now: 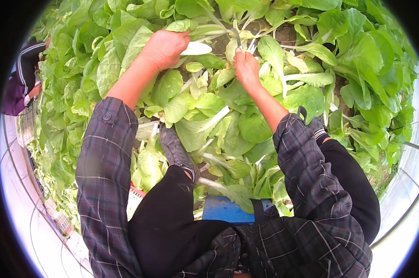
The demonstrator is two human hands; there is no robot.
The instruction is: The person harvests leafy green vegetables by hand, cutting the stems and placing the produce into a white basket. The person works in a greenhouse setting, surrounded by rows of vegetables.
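Note:
My left hand (168, 48) is closed around a leafy green (133, 43). A broad white stalk (197, 49) sticks out to the right from beneath its fingers. In my right hand (247, 67) is a small sickle (236, 37), gripped by its handle, its curved metal blade pointing away from me among pale stems. The handle is mostly hidden by my fingers. Between my hands and my feet, many loose leaves lie over the soil, including a leaf with a thick white midrib (209, 121).
Standing leafy greens (362, 52) crowd the far side and right. My shoes (176, 146) rest among cut leaves. Below me is a blue seat or board (223, 210). At far left another person's sleeve (27, 66) shows near a plastic crate (25, 125). Whitish sheeting (404, 187) borders the bed.

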